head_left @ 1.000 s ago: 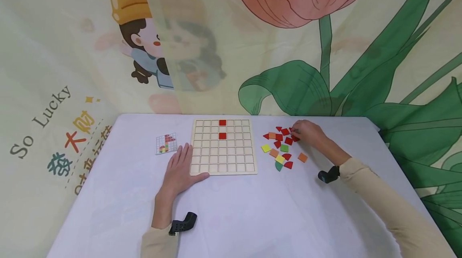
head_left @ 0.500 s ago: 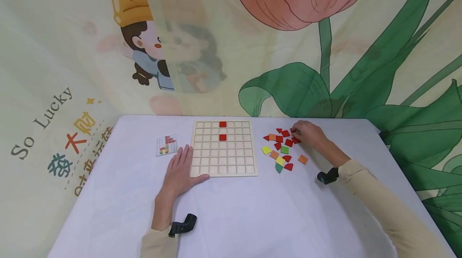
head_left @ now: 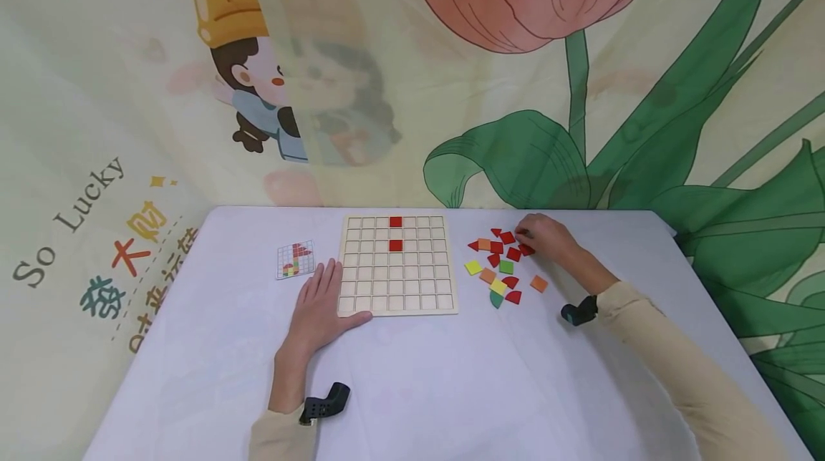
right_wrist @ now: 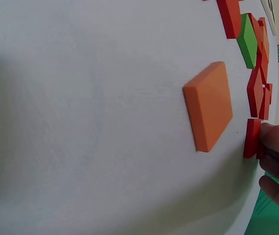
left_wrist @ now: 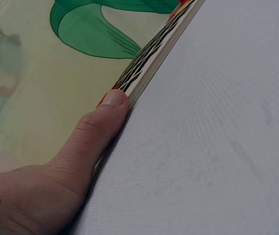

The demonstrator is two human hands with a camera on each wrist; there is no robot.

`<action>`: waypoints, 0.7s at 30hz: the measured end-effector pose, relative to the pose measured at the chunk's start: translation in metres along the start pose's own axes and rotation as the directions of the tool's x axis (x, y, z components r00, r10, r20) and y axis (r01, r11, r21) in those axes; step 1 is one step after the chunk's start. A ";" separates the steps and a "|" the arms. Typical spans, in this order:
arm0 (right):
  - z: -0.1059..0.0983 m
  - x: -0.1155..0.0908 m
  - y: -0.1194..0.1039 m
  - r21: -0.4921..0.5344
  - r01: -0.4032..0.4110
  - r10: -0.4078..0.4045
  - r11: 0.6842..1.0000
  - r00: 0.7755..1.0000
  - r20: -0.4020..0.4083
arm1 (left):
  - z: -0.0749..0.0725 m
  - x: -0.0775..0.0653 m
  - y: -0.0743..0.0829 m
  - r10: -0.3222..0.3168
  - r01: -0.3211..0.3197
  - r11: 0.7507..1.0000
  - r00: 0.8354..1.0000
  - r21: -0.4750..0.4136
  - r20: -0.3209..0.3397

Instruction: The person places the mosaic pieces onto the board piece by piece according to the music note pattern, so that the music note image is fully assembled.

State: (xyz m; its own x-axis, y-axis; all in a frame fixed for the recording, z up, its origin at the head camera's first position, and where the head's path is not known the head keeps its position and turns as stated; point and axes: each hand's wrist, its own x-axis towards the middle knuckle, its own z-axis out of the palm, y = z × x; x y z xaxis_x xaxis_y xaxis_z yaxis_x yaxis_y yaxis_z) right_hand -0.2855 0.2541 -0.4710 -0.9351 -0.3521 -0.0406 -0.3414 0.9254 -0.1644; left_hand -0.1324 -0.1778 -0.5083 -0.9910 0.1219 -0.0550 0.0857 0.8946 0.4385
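Observation:
My left hand (head_left: 316,303) lies with straight fingers along the left edge of the wooden grid board (head_left: 370,268), thumb over its front corner. In the left wrist view, the thumb (left_wrist: 93,129) presses on the board's edge. Two red square tiles (head_left: 396,245) sit in one column of the board, one cell apart. My right hand (head_left: 546,238) is at the far right of the loose tiles, fingertips curled at a red piece. In the right wrist view, that red piece (right_wrist: 260,151) is mostly hidden by the fingers, behind another red tile (right_wrist: 252,138).
A small pattern card (head_left: 296,260) lies left of the board. Loose red, orange, yellow and green tiles spread right of it, among them a green square (head_left: 506,267), a green quarter-round (head_left: 495,299) and an orange square (head_left: 538,283). A printed cloth hangs behind the white table (head_left: 412,389).
Both hands stay nearly in place. My right fingers shift slightly at the red pieces; the whole view drifts a little with the head.

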 end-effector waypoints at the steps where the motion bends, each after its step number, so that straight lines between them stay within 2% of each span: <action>1: 0.000 0.000 0.001 0.003 -0.001 0.001 1.000 1.000 0.000 | 0.000 0.000 0.000 0.001 -0.001 1.000 1.000 -0.001 -0.002; 8: 0.000 -0.003 0.004 0.057 -0.015 0.015 0.998 1.000 0.004 | 0.002 0.000 0.001 -0.003 0.003 1.000 1.000 -0.009 0.008; 11: -0.002 -0.002 0.002 0.106 -0.038 0.041 0.994 0.999 -0.026 | 0.001 0.000 0.001 -0.005 0.005 1.000 1.000 -0.009 0.016; 14: -0.006 0.003 -0.010 0.181 -0.032 0.045 0.983 0.997 -0.070 | 0.001 0.000 0.000 -0.004 0.004 1.000 1.000 -0.007 0.008; 18: -0.012 0.017 -0.045 0.236 0.081 -0.056 0.968 0.992 -0.112 | 0.000 0.000 -0.001 -0.001 0.001 1.000 1.000 -0.004 -0.001; 21: -0.013 0.031 -0.077 0.222 0.212 -0.183 0.952 0.972 -0.145 | 0.001 0.002 0.000 0.005 -0.005 1.000 1.000 -0.007 0.000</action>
State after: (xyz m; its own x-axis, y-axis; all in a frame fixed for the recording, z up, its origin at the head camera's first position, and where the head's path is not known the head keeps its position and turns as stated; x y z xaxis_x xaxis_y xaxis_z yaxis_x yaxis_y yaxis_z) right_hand -0.2892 0.1733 -0.4472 -0.8607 -0.4913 0.1335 -0.5019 0.7748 -0.3843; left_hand -0.1339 -0.1776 -0.5090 -0.9906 0.1261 -0.0530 0.0896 0.8911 0.4449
